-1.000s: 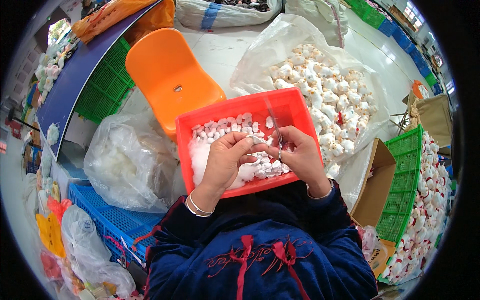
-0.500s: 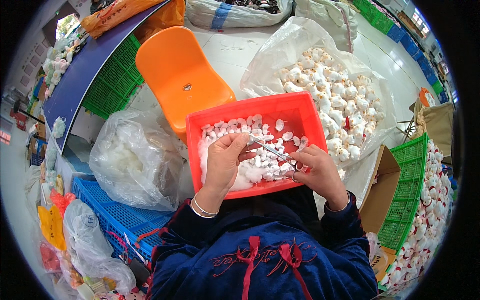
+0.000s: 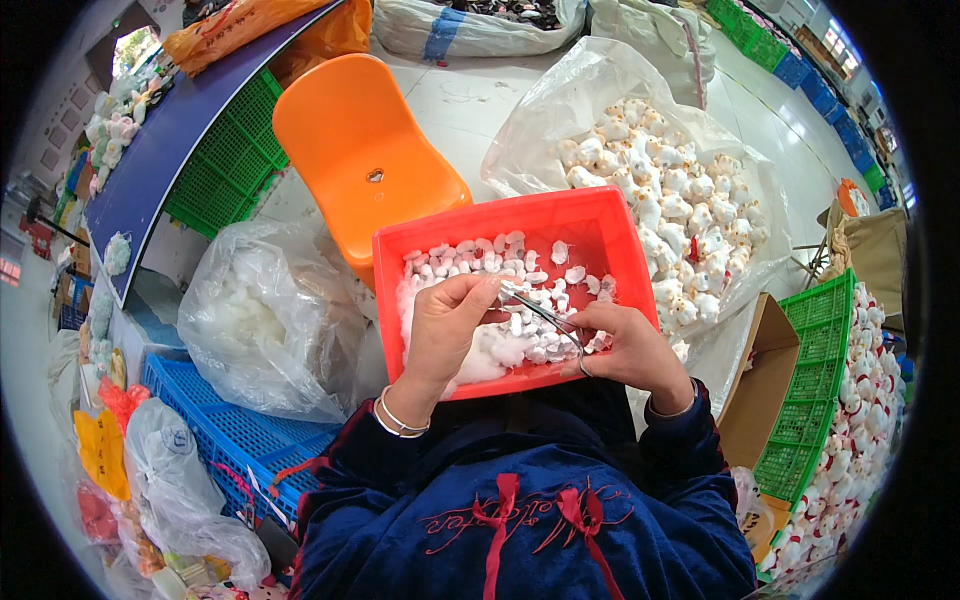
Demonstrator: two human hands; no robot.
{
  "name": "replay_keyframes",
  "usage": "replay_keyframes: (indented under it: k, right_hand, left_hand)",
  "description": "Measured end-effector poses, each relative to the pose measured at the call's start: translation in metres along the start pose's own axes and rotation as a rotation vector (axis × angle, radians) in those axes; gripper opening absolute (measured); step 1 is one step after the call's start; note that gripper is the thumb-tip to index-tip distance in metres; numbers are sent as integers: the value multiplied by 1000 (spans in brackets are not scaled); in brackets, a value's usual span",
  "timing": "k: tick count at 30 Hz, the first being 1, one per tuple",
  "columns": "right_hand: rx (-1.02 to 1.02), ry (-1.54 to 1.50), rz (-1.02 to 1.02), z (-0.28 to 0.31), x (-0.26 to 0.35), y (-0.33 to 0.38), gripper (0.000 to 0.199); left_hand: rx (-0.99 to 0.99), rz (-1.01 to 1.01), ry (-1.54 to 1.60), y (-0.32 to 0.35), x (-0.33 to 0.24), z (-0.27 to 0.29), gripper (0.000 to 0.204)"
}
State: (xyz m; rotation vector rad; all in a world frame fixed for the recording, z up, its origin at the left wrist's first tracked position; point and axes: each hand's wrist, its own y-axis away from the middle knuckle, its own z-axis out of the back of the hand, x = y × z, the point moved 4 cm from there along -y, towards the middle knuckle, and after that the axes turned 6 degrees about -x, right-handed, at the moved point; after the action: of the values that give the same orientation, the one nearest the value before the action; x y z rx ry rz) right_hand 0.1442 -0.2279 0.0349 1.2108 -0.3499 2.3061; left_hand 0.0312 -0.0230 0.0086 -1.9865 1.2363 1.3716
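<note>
A red plastic tub [image 3: 636,262] rests at my lap. Small white plush pieces [image 3: 470,262] lie scattered inside it, with fluffy white stuffing [image 3: 497,352] at its near left. Above the tub, my left hand [image 3: 440,330] pinches a small white plush piece [image 3: 507,291], mostly hidden by the fingers. My right hand [image 3: 635,348] is closed round the ring handles of slim metal forceps [image 3: 545,312]. Their tips reach the piece at my left fingertips; whether they are inside it I cannot tell.
An orange chair [image 3: 365,165] stands beyond the tub. A clear bag of stuffing [image 3: 265,320] sits left, above a blue crate [image 3: 225,400]. At right are a bag of white plush heads [image 3: 670,200], a cardboard box [image 3: 765,365] and a green crate [image 3: 805,390].
My right hand has shifted slightly left and turned the forceps, bringing their handles closer to the left hand. The left hand still pinches the plush piece, almost in place.
</note>
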Motion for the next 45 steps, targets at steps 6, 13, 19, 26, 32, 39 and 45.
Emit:
replay_keyframes:
  k: [6,13,19,26,32,39,45]
  right_hand:
    - [74,-47,61,-2,2,-3,64]
    - [72,-45,31,-2,2,-6,61]
    - [2,-181,-35,-16,-2,-7,53]
    - [-36,-105,-31,-16,-9,-5,44]
    - [83,-15,85,4,2,-2,40]
    - [110,-1,101,6,0,-5,41]
    - [102,29,-17,15,5,7,43]
  left_hand:
    - [133,9,-36,-6,-1,14,16]
    - [17,-302,-369,3,-19,11,11]
    - [-100,-574,-371,13,-8,3,10]
    - [-89,-336,-128,7,11,10,12]
    - [206,69,-118,-6,6,10,20]
    - [483,202,-294,-13,-9,-3,11]
    - [390,152,-311,-18,-27,5,9]
